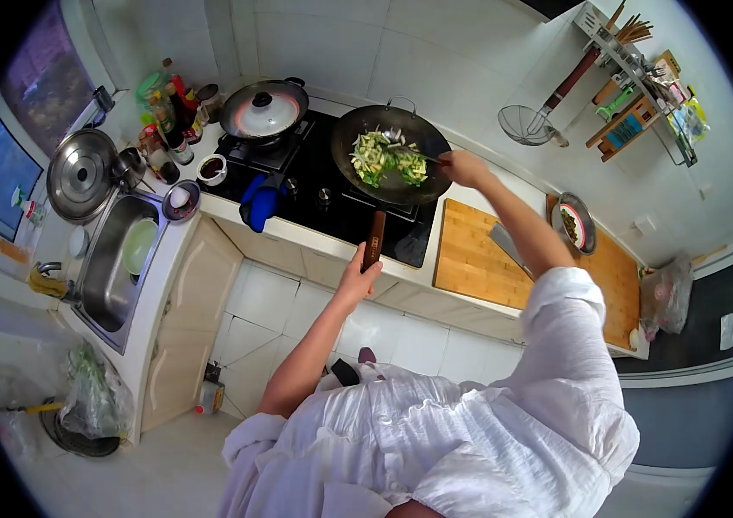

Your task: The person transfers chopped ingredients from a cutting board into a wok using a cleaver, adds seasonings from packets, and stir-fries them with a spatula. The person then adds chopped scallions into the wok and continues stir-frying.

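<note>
Far left, a steel sink (112,285) with a pale green bowl (138,246) in it, and a big pot lid (81,175) behind. Next, a lidded pan (264,110) on the black stove (319,186). Centre, the left hand (358,274) is wrapped tight round the wooden wok handle (373,238). The wok (390,154) sits on the burner, full of chopped green vegetables (386,158). The right hand (463,167) grips a utensil (431,159) closed-fisted, tip in the greens. Right, a cleaver (509,245) lies on the chopping board (474,259) on the desk.
</note>
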`<action>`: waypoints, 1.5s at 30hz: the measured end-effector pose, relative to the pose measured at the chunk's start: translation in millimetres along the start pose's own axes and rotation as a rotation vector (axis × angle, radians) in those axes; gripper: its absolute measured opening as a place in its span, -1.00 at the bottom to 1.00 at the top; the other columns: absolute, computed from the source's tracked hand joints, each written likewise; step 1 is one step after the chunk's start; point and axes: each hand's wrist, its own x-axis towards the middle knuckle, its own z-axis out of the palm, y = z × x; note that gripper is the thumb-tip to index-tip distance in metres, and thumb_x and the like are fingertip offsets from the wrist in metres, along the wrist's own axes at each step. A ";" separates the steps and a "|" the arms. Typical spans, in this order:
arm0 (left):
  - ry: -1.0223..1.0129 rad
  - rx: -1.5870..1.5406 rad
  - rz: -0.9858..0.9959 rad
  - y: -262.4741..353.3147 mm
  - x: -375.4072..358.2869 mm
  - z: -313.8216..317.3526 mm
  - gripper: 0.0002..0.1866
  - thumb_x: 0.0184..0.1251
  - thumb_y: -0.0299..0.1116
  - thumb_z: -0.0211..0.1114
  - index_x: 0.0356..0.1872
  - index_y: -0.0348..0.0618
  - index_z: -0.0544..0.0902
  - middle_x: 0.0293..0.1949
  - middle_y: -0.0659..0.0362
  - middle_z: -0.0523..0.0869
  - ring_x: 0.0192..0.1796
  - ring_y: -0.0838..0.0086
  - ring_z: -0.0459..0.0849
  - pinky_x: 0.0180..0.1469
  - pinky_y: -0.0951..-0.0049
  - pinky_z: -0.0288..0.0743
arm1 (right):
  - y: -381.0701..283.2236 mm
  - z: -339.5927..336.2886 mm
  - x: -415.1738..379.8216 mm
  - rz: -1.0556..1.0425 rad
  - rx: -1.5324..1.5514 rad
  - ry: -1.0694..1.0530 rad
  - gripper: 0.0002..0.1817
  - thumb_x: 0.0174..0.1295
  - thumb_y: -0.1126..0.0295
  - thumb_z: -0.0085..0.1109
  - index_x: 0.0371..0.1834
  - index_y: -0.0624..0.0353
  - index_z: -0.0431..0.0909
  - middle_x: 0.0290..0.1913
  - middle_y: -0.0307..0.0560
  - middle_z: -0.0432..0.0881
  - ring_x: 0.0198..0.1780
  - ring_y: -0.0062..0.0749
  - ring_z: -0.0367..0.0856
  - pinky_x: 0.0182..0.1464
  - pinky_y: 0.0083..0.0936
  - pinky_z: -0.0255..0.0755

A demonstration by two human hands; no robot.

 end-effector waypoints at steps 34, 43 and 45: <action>0.015 0.005 0.004 -7.9 4.9 -1.0 -0.23 0.33 -0.27 0.22 0.47 -0.06 0.01 -0.28 0.21 0.58 -0.61 0.66 0.36 -0.60 0.61 0.31 | 9.3 -45.8 99.0 0.283 0.528 -0.080 -0.72 0.19 0.20 0.14 -0.43 0.21 0.63 -0.64 -0.11 0.55 -0.74 -0.52 0.42 -0.72 -0.52 0.21; 0.026 0.033 -0.006 -3.8 2.2 -2.5 -0.21 0.31 -0.25 0.22 0.48 -0.06 -0.01 -0.36 0.24 0.58 -0.62 0.66 0.36 -0.61 0.61 0.31 | 12.6 -81.9 7.9 -0.442 0.131 -0.079 -0.72 0.06 0.29 0.28 -0.14 0.05 0.68 -0.28 -0.12 0.71 -0.25 -0.33 0.65 -0.17 -0.44 0.49; 0.025 0.029 -0.023 -0.6 0.3 -2.1 -0.23 0.32 -0.25 0.22 0.47 -0.01 0.02 -0.35 0.25 0.56 -0.61 0.64 0.37 -0.58 0.59 0.33 | 21.1 -99.5 -26.6 -0.419 0.088 -0.111 -0.70 0.03 0.31 0.29 -0.12 0.03 0.67 -0.23 -0.12 0.71 -0.19 -0.31 0.65 -0.11 -0.41 0.48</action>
